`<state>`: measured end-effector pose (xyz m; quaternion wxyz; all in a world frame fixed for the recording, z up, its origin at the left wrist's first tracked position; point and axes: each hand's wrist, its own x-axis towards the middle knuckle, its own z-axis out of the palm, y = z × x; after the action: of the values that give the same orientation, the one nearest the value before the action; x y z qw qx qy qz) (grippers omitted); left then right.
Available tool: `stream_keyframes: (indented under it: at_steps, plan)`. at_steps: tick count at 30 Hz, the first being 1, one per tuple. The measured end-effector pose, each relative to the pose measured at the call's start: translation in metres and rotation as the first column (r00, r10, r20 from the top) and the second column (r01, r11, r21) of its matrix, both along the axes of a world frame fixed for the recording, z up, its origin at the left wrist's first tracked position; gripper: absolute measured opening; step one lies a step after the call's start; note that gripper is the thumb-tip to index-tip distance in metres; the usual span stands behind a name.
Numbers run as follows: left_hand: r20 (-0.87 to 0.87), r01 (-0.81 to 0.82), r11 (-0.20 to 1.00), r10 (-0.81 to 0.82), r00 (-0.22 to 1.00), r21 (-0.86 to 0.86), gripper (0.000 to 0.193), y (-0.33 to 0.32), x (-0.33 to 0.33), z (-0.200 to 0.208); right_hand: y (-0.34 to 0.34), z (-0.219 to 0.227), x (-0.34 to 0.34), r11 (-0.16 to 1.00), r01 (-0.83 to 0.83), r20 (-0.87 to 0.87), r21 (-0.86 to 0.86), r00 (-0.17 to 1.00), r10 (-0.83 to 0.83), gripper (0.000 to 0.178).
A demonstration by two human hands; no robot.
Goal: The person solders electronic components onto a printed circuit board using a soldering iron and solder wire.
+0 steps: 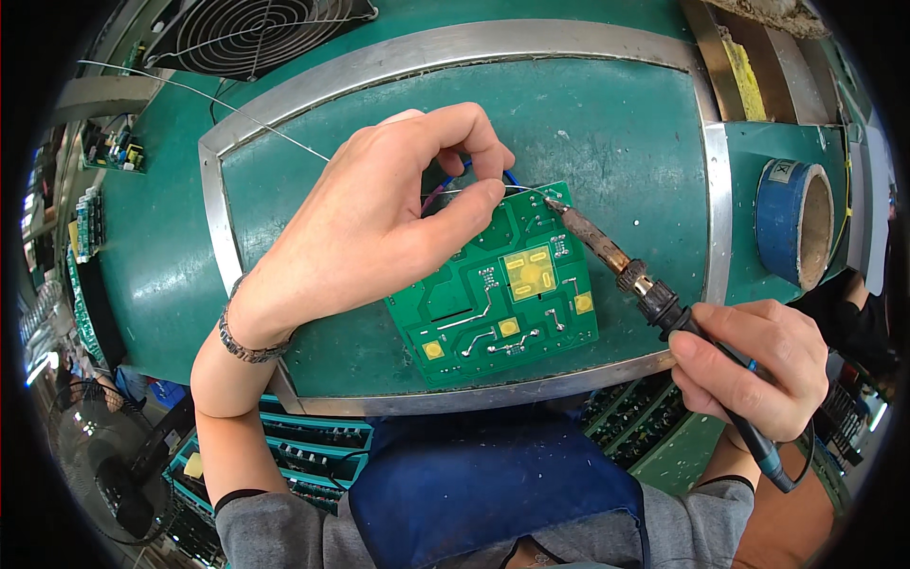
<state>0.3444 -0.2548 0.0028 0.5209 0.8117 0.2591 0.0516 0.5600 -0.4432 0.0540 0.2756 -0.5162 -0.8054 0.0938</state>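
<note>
A green circuit board [493, 313] with yellow patches and silver solder joints lies on the green mat inside a metal frame. Over its upper left part, my left hand [398, 199] is closed, pinching a thin solder wire [301, 144] between thumb and fingers. That wire runs from the upper left through the hand to the board's top right corner. My right hand [758, 370] grips the black handle of a soldering iron [654, 296]. The iron's tip meets the wire's end at that corner, apparently on a joint. Behind my left fingers, blue and purple leads [512, 177] are partly hidden.
A metal frame [716, 199] borders the mat. To the right stands a blue tape roll [785, 223]. A black fan with a wire guard [261, 33] sits at the far left. More circuit boards [90, 228] line the left edge, and board racks [318, 436] are below the near edge.
</note>
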Motion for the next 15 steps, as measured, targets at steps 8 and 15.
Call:
stream_keyframes:
  at_steps: [8, 15]
  plan:
    - [0.058, 0.038, 0.988, -0.047, 0.997, 0.149, 0.008, 0.001, -0.005, -0.011, 0.0, -0.003, 0.0, 0.997, -0.056, 0.066, 0.044, 0.996, 0.053, 0.031]
    - [0.003, -0.005, 0.998, 0.005, 1.0, 0.069, 0.008, -0.001, -0.006, -0.006, -0.007, -0.001, -0.002, 0.999, -0.011, 0.039, 0.041, 0.999, 0.009, 0.029]
